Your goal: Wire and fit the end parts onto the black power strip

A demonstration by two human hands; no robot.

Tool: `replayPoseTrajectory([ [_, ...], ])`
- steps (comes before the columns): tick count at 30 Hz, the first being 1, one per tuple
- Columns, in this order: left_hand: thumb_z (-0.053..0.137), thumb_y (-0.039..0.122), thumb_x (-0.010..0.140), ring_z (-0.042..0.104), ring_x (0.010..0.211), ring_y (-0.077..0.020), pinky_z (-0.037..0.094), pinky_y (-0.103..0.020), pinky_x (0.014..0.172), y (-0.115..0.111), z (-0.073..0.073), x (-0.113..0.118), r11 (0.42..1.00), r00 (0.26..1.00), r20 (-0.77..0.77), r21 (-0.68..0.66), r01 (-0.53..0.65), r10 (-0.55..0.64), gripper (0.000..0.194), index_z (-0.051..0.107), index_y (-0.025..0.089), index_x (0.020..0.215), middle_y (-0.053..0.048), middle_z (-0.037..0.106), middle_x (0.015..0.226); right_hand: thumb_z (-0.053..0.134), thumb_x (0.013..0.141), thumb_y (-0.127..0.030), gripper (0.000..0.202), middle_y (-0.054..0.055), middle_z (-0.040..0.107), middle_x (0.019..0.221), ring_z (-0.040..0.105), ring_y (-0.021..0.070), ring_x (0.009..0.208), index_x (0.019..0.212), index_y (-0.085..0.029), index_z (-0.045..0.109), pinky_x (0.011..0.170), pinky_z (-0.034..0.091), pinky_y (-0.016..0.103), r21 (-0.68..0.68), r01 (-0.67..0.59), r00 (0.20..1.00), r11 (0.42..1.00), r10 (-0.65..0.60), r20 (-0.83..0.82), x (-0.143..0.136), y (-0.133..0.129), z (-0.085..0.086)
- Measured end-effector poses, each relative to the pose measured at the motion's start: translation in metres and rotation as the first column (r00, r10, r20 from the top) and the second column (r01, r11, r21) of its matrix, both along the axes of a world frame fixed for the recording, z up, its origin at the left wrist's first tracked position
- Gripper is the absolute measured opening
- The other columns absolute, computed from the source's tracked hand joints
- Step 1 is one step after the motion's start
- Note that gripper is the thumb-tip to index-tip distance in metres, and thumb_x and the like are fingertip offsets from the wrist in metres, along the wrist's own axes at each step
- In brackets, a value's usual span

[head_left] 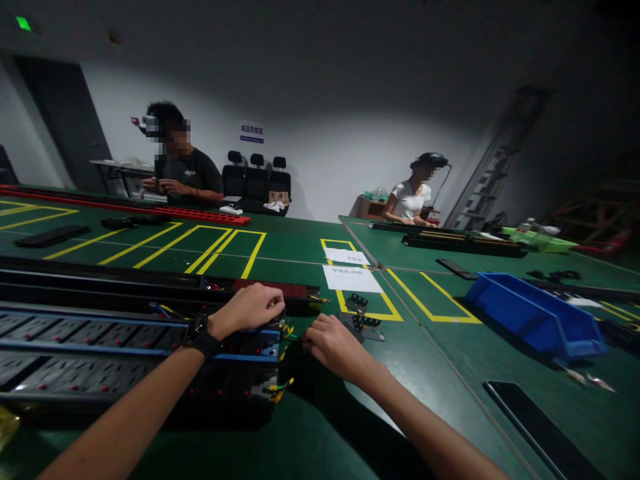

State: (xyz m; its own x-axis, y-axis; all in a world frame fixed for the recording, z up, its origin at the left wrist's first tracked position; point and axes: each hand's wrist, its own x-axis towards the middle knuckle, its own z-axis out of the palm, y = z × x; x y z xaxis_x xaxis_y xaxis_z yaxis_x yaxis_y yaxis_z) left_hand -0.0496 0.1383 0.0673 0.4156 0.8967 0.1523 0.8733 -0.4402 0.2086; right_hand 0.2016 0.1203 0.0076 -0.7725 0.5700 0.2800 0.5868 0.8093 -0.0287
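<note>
Long black power strips [90,377] with rows of sockets lie side by side at the left, one edged in blue [250,358]. My left hand [253,307], with a black watch on its wrist, rests curled over the right end of the blue-edged strip; what its fingers hold is hidden. Just off the strip ends, my right hand [337,343] has its fingers bent together, close to yellow-green wires [289,331] sticking out. Anything in its fingertips is too small to make out. More wire ends [283,387] poke from the nearest strip.
Small black parts [361,320] lie beyond my right hand, near paper labels [353,279]. A blue bin [535,313] and a dark phone [540,427] sit at the right. Two people [187,167] work across the green table [305,440].
</note>
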Motion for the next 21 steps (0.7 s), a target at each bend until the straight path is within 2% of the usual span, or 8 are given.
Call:
replayPoseTrajectory([
  [3, 0.048, 0.039, 0.097, 0.067, 0.072, -0.0158, 0.037, -0.025, 0.060, 0.001, 0.000, 0.002, 1.000, 1.000, 0.002, -0.005, -0.008, 0.008, 0.034, 0.075, 0.020, 0.094, -0.005, 0.076, 0.083, 0.064, 0.101, -0.020, 0.010, 0.008, 0.071, 0.092, 0.059, 0.0239, 0.093, 0.094, -0.017, 0.070, 0.080, 0.041, 0.036, 0.107, 0.027, 0.992, 0.994, -0.040, 0.118, -0.009, 0.003, 0.001],
  [5, 0.048, 0.040, 0.097, 0.067, 0.073, -0.0161, 0.036, -0.026, 0.059, 0.001, -0.001, 0.002, 1.000, 1.000, 0.008, -0.011, -0.005, 0.005, 0.034, 0.075, 0.020, 0.094, -0.005, 0.076, 0.082, 0.061, 0.101, -0.016, 0.012, 0.011, 0.071, 0.093, 0.058, 0.0255, 0.094, 0.096, -0.017, 0.071, 0.082, 0.041, 0.038, 0.167, 0.045, 0.980, 0.985, -0.076, 0.183, -0.012, 0.010, 0.001],
  [8, 0.048, 0.040, 0.097, 0.067, 0.074, -0.0159, 0.035, -0.026, 0.060, 0.001, -0.002, -0.001, 1.000, 1.000, 0.018, -0.017, 0.009, -0.009, 0.034, 0.075, 0.020, 0.094, -0.005, 0.076, 0.082, 0.061, 0.098, -0.011, 0.013, 0.012, 0.073, 0.092, 0.059, 0.0274, 0.095, 0.095, -0.016, 0.072, 0.082, 0.040, 0.039, 0.195, 0.106, 0.967, 0.975, -0.147, 0.210, -0.004, 0.022, 0.008],
  [11, 0.047, 0.040, 0.098, 0.066, 0.073, -0.0152, 0.036, -0.027, 0.061, 0.001, -0.001, -0.003, 1.000, 1.000, 0.022, -0.019, 0.018, -0.018, 0.034, 0.074, 0.020, 0.094, -0.004, 0.075, 0.083, 0.063, 0.100, -0.019, 0.012, 0.010, 0.074, 0.093, 0.061, 0.0274, 0.094, 0.093, -0.018, 0.072, 0.081, 0.040, 0.039, 0.182, 0.225, 0.956, 0.957, -0.253, 0.146, 0.022, 0.027, 0.017],
  [14, 0.047, 0.039, 0.098, 0.066, 0.073, -0.0152, 0.036, -0.027, 0.062, -0.002, 0.000, -0.003, 0.999, 0.999, 0.025, -0.020, 0.044, -0.043, 0.034, 0.074, 0.019, 0.095, -0.005, 0.076, 0.084, 0.059, 0.103, -0.024, 0.017, 0.008, 0.074, 0.092, 0.062, 0.0264, 0.092, 0.095, -0.020, 0.073, 0.080, 0.041, 0.038, 0.172, 0.348, 0.932, 0.922, -0.360, 0.046, 0.062, 0.027, 0.018],
  [18, 0.048, 0.037, 0.100, 0.066, 0.072, -0.0155, 0.035, -0.028, 0.063, -0.017, 0.000, 0.004, 0.994, 0.994, 0.042, -0.038, 0.099, -0.097, 0.032, 0.074, 0.019, 0.092, -0.005, 0.076, 0.082, 0.055, 0.102, -0.024, 0.021, 0.009, 0.074, 0.089, 0.065, 0.0270, 0.093, 0.095, -0.022, 0.075, 0.080, 0.044, 0.038, 0.135, 0.459, 0.888, 0.878, -0.460, -0.027, 0.114, 0.026, 0.003],
  [21, 0.051, 0.035, 0.101, 0.069, 0.079, -0.0174, 0.035, -0.028, 0.065, -0.035, -0.002, 0.009, 0.989, 0.989, 0.048, -0.032, 0.141, -0.140, 0.028, 0.072, 0.020, 0.091, -0.004, 0.077, 0.087, 0.054, 0.102, -0.029, 0.024, 0.011, 0.074, 0.097, 0.066, 0.0277, 0.096, 0.099, -0.022, 0.076, 0.080, 0.048, 0.040, 0.100, 0.470, 0.881, 0.877, -0.461, -0.106, 0.133, 0.023, -0.011],
])
